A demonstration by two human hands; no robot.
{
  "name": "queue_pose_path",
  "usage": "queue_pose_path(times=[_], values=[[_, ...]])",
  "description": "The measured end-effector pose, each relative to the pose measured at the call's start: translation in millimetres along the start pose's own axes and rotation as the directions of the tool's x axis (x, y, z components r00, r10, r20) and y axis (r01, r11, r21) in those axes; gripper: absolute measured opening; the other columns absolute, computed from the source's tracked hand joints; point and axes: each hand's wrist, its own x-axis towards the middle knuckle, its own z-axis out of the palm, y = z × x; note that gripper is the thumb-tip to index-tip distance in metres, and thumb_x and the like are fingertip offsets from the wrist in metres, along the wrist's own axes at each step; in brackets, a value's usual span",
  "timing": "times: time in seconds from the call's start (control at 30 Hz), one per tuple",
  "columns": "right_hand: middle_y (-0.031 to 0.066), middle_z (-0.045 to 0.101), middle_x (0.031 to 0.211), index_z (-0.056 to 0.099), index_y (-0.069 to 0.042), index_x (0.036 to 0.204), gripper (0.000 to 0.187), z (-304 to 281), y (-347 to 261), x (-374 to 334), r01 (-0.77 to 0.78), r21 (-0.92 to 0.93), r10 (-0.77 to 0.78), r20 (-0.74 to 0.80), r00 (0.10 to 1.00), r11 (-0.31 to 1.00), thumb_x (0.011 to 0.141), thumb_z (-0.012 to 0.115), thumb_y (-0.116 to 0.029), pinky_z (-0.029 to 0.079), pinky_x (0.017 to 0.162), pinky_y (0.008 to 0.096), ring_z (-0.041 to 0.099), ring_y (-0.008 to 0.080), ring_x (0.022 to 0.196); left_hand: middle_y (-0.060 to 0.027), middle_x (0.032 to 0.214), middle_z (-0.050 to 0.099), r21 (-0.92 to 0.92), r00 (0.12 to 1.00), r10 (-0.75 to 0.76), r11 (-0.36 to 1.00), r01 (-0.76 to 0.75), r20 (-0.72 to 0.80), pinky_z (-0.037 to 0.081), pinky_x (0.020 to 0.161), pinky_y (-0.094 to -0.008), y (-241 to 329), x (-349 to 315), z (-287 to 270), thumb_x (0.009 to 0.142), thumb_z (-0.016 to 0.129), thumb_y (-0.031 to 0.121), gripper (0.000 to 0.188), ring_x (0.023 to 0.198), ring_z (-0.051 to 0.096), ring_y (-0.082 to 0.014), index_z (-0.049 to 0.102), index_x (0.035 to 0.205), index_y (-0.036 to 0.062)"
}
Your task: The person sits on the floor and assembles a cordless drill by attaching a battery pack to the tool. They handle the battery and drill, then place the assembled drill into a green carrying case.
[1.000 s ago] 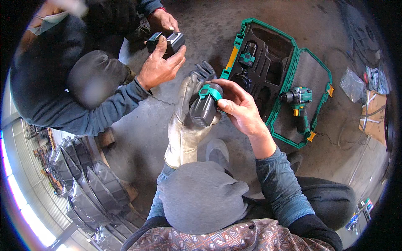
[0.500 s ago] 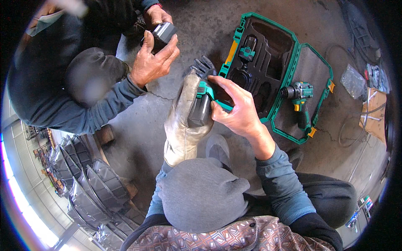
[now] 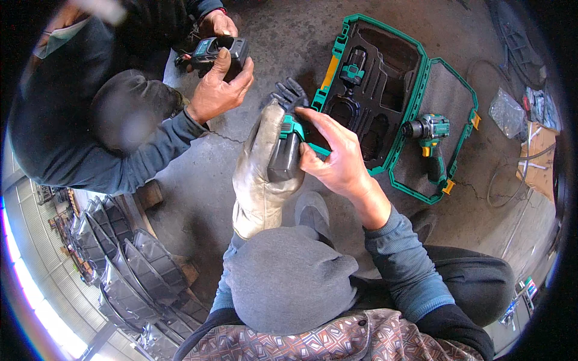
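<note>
My left hand (image 3: 257, 177), in a pale leather work glove, is closed around a tool battery pack (image 3: 284, 159) with a black body and green top. Dark glove fingers (image 3: 291, 94) show just beyond that green end; whether they belong to the same glove I cannot tell. My bare right hand (image 3: 344, 157) has its thumb and index finger on the pack's right side and top, the other fingers curled beneath. Right of my hands lies an open green tool case (image 3: 425, 75) with a black moulded insert. A green-and-black cordless drill (image 3: 435, 131) rests on its lid.
Inside the case sits another green-and-black battery-like piece (image 3: 353, 67). At the upper left a co-worker holds a black charger-like device (image 3: 233, 55) in both hands. Dark stacked parts (image 3: 144, 259) stand at lower left. A plastic bag (image 3: 507, 114) and cardboard (image 3: 537, 159) lie far right.
The co-worker has turned the black device, so its other face with a recess now shows. My hands and the battery pack have shifted very slightly left; my grip looks the same.
</note>
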Motion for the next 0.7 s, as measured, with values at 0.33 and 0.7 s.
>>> queue_pose_path(times=[0.33, 0.7], values=[[0.0101, 0.064, 0.137, 0.053, 0.002, 0.148, 0.053, -10, 9, -1, -0.472, 0.598, 0.327, 0.340, 0.881, 0.648, 0.096, 0.051, -0.012, 0.047, 0.107, 0.0319, 0.058, 0.0164, 0.126, -0.0185, 0.131, 0.068, 0.073, 0.987, -0.077, 0.995, 0.068, 0.138, 0.055, 0.098, -0.0384, -3, 8, -7, 0.074, 0.089, 0.017, 0.079, 0.116, 0.068, -0.0280, 0.055, 0.144, -0.0002], [0.0094, 0.063, 0.139, 0.055, -0.001, 0.147, 0.052, -13, 18, -3, -0.575, 0.675, 0.389, 0.428, 0.815, 0.462, 0.100, 0.064, -0.020, 0.047, 0.108, 0.0331, 0.058, 0.0179, 0.125, -0.0135, 0.130, 0.068, -0.401, 0.880, -0.373, 0.788, 0.467, 0.294, 0.057, 0.096, -0.0354, -2, 18, -9, 0.069, 0.094, 0.012, 0.081, 0.114, 0.067, -0.0211, 0.057, 0.141, -0.0022]])
